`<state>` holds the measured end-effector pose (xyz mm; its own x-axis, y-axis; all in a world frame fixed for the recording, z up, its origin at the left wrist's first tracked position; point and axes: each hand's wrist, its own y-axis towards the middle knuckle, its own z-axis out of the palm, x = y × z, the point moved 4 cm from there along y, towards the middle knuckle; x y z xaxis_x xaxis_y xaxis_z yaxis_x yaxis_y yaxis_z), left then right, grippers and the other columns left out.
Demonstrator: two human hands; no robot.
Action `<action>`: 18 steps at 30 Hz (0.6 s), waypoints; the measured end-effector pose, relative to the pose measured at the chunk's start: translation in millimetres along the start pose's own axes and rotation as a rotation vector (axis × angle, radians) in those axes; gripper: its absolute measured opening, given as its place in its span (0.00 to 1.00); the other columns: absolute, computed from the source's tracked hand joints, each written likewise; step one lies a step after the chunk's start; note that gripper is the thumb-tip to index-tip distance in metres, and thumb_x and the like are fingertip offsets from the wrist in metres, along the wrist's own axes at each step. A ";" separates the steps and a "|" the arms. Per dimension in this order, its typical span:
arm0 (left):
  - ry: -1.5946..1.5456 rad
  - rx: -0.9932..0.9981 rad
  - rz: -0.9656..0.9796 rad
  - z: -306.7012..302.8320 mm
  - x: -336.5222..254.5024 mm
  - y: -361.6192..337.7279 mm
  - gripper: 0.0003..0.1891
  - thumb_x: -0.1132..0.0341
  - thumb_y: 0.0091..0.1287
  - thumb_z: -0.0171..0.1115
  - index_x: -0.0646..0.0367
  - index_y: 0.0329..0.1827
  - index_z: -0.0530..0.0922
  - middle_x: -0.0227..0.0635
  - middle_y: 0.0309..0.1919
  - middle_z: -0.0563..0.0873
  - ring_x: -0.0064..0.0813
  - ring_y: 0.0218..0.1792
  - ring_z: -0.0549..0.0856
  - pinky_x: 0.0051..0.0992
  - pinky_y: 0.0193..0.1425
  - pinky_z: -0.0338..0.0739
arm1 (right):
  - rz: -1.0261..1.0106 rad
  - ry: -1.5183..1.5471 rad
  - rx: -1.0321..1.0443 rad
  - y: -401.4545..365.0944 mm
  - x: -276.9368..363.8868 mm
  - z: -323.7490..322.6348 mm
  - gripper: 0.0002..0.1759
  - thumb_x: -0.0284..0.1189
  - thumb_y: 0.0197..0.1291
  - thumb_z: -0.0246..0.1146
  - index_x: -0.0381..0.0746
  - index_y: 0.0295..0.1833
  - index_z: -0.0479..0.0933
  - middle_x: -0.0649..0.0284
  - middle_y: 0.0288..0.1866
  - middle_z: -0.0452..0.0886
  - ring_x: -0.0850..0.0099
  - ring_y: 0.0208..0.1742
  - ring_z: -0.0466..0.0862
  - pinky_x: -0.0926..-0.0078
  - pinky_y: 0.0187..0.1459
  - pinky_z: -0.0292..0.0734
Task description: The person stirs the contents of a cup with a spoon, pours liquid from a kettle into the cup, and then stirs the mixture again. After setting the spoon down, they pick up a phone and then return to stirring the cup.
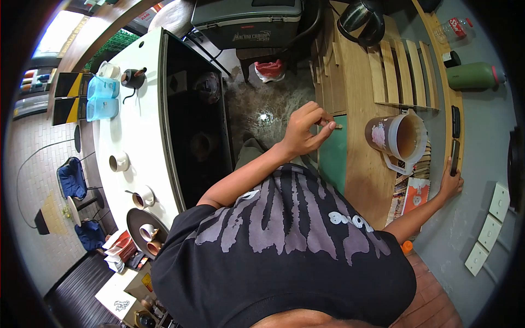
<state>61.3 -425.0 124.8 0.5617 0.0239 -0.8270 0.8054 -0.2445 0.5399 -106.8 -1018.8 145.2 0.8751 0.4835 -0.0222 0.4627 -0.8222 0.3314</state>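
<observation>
My left hand (307, 130) is out ahead of my chest, fingers curled and thumb tip meeting the index finger. Its fingertips are at a small tan wooden handle (338, 127) by the upper end of a green panel (332, 158). On the far right, my right hand (451, 183) is closed around the near end of a slim dark object (455, 157) on the wooden ledge (451, 131); its palm side is hidden. Between my hands stands a large clear pitcher (387, 136) of brown liquid, on the wooden counter (361, 158).
A slatted wooden rack (403, 74) and a black kettle (362, 23) are farther along the counter. A green bottle (471, 76) stands at the wall. Left, a white counter (136, 117) carries cups (119, 162), a gooseneck kettle (133, 78) and a round tray (136, 227).
</observation>
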 end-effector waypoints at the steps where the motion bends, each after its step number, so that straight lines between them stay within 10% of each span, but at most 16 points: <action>1: 0.001 0.005 0.010 0.9 -0.2 0.1 0.03 0.73 0.65 0.71 0.61 0.35 0.84 0.34 0.28 0.80 0.31 0.30 0.79 0.28 0.34 0.74 | 0.000 0.001 -0.001 0.9 2.1 -2.3 0.57 0.82 0.49 0.61 0.43 0.67 0.82 0.42 0.70 0.76 0.45 0.76 0.69 0.48 0.77 0.61; 7: -0.004 0.005 0.021 3.6 -0.9 -1.4 0.03 0.74 0.64 0.72 0.61 0.35 0.85 0.35 0.28 0.79 0.31 0.30 0.79 0.28 0.32 0.73 | -0.021 0.114 0.232 20.2 -6.7 9.6 0.52 0.72 0.50 0.70 0.39 0.66 0.81 0.44 0.61 0.84 0.48 0.65 0.81 0.54 0.70 0.72; 18: -0.022 0.009 0.049 5.9 -4.0 -9.1 0.03 0.74 0.64 0.71 0.62 0.34 0.84 0.35 0.28 0.80 0.30 0.30 0.79 0.28 0.33 0.74 | -0.186 0.326 -0.106 -12.2 5.3 -5.6 0.50 0.61 0.49 0.79 0.40 0.70 0.78 0.49 0.67 0.82 0.51 0.69 0.81 0.54 0.68 0.75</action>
<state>50.6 -428.7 122.3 0.5957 -0.0098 -0.8031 0.7755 -0.2532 0.5783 -108.5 -1004.4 146.3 0.6789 0.7051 0.2046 0.5768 -0.6847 0.4455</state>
